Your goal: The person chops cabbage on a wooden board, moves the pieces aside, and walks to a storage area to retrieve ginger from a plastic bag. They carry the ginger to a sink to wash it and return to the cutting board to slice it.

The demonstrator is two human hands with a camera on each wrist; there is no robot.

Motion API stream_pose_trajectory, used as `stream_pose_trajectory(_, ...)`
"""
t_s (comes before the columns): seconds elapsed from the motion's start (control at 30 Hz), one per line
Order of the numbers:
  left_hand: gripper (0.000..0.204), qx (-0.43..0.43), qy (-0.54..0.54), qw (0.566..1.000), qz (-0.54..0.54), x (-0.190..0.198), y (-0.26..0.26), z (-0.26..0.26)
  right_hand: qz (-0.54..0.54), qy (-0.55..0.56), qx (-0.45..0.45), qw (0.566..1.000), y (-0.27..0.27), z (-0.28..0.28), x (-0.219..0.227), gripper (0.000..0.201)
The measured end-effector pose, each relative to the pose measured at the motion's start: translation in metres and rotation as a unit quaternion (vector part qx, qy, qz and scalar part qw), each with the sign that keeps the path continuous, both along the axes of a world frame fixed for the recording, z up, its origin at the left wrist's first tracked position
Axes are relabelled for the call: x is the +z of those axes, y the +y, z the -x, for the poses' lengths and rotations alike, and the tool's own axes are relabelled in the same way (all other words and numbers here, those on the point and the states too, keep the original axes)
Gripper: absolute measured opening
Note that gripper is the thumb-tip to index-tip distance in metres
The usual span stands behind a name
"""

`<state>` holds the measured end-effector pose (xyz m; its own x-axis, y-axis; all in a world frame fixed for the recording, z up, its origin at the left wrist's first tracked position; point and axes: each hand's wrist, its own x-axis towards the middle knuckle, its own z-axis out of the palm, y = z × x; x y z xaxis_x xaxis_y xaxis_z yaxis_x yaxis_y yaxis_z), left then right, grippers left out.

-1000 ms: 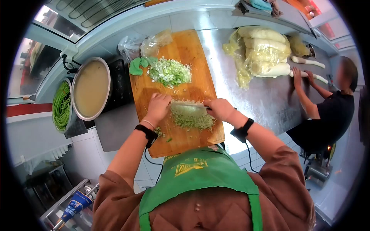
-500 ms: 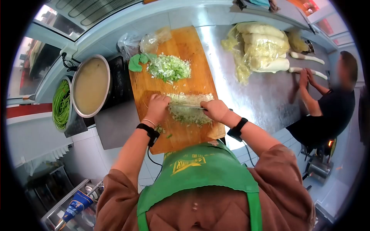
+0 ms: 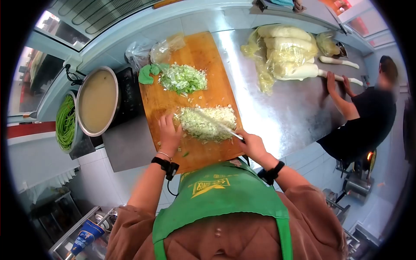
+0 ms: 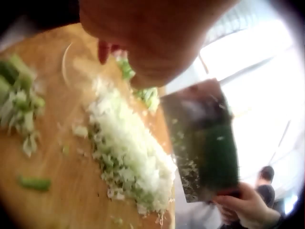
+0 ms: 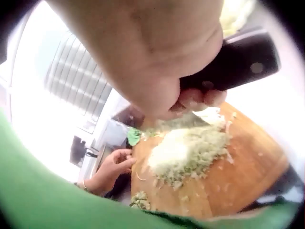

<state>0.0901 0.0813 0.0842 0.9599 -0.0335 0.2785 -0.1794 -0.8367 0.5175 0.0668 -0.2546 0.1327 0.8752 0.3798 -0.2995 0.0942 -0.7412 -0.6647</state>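
Note:
A wooden cutting board (image 3: 190, 97) lies on the steel counter. On its near half sits a pile of finely chopped pale green vegetable (image 3: 206, 123); a coarser green pile (image 3: 182, 79) lies farther back. My right hand (image 3: 252, 146) grips the black handle (image 5: 228, 62) of a cleaver (image 4: 200, 143), whose blade slants over the near pile. My left hand (image 3: 169, 130) rests on the board just left of that pile, fingers loose and holding nothing. The right wrist view shows the same left hand (image 5: 112, 169) beside the pile (image 5: 186, 152).
A wide pot of beige liquid (image 3: 97, 100) and a bowl of green beans (image 3: 66, 121) stand left of the board. Plastic bags (image 3: 149, 52) lie behind it. A bag of white vegetables (image 3: 288, 52) sits on the steel counter (image 3: 281, 112), where another person (image 3: 372, 117) works.
My left hand has come off the cleaver's tip and dropped to the board. My right hand pulled back toward me, swinging the blade diagonal. The chopped pile is heaped together.

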Motion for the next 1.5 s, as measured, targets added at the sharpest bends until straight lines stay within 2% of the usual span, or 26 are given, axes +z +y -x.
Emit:
stream_pose_trajectory(0.07,0.051,0.094,0.161,0.982,0.015,-0.045,-0.008,0.02,0.049,0.022,-0.161,0.985,-0.01,0.016,-0.009,0.023)
stream_pose_trajectory(0.1,0.051,0.093,0.162,0.982,0.017,-0.054,-0.016,0.024,0.056,-0.001,-0.188,0.981,-0.015,0.024,-0.02,0.023)
stream_pose_trajectory(0.2,0.047,0.135,0.223,0.961,0.094,-0.072,-0.046,0.036,0.065,-0.001,-0.227,0.972,-0.017,0.042,-0.057,0.024)
stream_pose_trajectory(0.3,0.043,0.076,0.154,0.976,0.131,-0.079,-0.059,0.036,0.011,0.048,-0.222,0.974,0.008,0.043,-0.066,0.025)
stream_pose_trajectory(0.37,0.038,0.068,0.184,0.967,0.16,-0.075,-0.058,0.035,-0.073,0.046,-0.22,0.972,0.023,0.04,-0.068,0.027)
stream_pose_trajectory(0.4,0.034,0.06,0.211,0.957,0.189,-0.073,-0.056,0.033,-0.075,0.045,-0.217,0.972,0.024,0.037,-0.064,0.027)
stream_pose_trajectory(0.43,0.034,0.064,0.21,0.957,0.187,-0.071,-0.048,0.03,-0.081,0.058,-0.196,0.975,0.027,0.032,-0.056,0.028)
stream_pose_trajectory(0.5,0.026,0.003,0.185,0.977,0.104,-0.067,-0.023,0.027,-0.085,0.072,-0.174,0.978,0.027,0.027,-0.032,0.029)
stream_pose_trajectory(0.53,0.026,0.004,0.184,0.977,0.105,-0.057,-0.014,0.026,-0.075,0.039,-0.13,0.988,0.021,0.023,-0.014,0.026)
stream_pose_trajectory(0.6,0.021,0.053,0.067,0.994,0.073,-0.037,0.007,0.026,-0.063,0.007,-0.085,0.994,0.003,0.019,-0.002,0.024)
stream_pose_trajectory(0.63,0.021,0.055,0.066,0.994,0.073,-0.036,0.016,0.026,-0.038,0.013,-0.001,0.999,-0.011,0.014,0.0,0.023)
stream_pose_trajectory(0.7,0.018,0.11,0.125,0.968,0.185,-0.033,0.031,0.027,0.032,0.032,0.162,0.986,-0.031,-0.002,0.002,0.022)
stream_pose_trajectory(0.73,0.018,0.111,0.125,0.969,0.185,-0.028,0.03,0.027,0.033,0.041,0.206,0.977,-0.037,-0.008,-0.007,0.025)
stream_pose_trajectory(0.8,0.015,0.034,0.213,0.943,0.255,-0.019,0.021,0.026,0.054,0.04,0.267,0.961,-0.041,-0.02,-0.024,0.026)
stream_pose_trajectory(0.83,0.015,0.037,0.213,0.943,0.254,-0.014,0.016,0.025,0.065,0.031,0.273,0.959,-0.037,-0.029,-0.029,0.026)
stream_pose_trajectory(0.9,0.016,-0.127,0.245,0.938,0.209,-0.003,0.003,0.023,0.075,-0.01,0.284,0.956,-0.027,-0.044,-0.032,0.021)
stream_pose_trajectory(0.93,0.016,-0.126,0.244,0.938,0.211,0.013,-0.006,0.024,0.076,-0.01,0.286,0.955,-0.019,-0.054,-0.03,0.021)
stream_pose_trajectory(1.0,0.011,-0.173,0.171,0.969,0.052,0.046,-0.018,0.026,0.116,-0.052,0.284,0.95,0.0,-0.072,-0.021,0.017)
stream_pose_trajectory(1.03,0.011,-0.171,0.171,0.969,0.051,0.043,-0.014,0.025,0.12,-0.066,0.287,0.948,0.01,-0.077,-0.004,0.016)
stream_pose_trajectory(1.1,0.011,-0.111,0.099,0.987,-0.063,0.024,-0.006,0.02,0.113,-0.083,0.286,0.948,0.025,-0.083,0.015,0.016)
stream_pose_trajectory(1.13,0.011,-0.111,0.1,0.987,-0.062,0.009,-0.002,0.017,0.106,-0.1,0.283,0.948,0.03,-0.085,0.018,0.016)
stream_pose_trajectory(1.2,0.015,-0.084,0.03,0.995,-0.047,-0.015,0.003,0.01,0.103,-0.097,0.266,0.954,0.036,-0.087,-0.022,0.015)
stream_pose_trajectory(1.3,0.015,-0.091,0.036,0.991,-0.093,-0.01,-0.004,0.0,0.109,-0.079,0.259,0.956,0.037,-0.1,-0.029,0.014)
stream_pose_trajectory(1.4,0.015,-0.12,0.037,0.99,-0.067,0.01,0.015,-0.007,0.104,-0.065,0.286,0.95,0.051,-0.109,0.006,0.015)
stream_pose_trajectory(1.47,0.015,-0.109,0.039,0.992,-0.052,0.006,0.017,-0.009,0.151,-0.071,0.278,0.946,0.064,-0.103,0.027,0.016)
stream_pose_trajectory(1.5,0.015,-0.091,0.032,0.994,-0.041,0.003,0.019,-0.011,0.163,-0.088,0.27,0.945,0.067,-0.104,0.006,0.017)
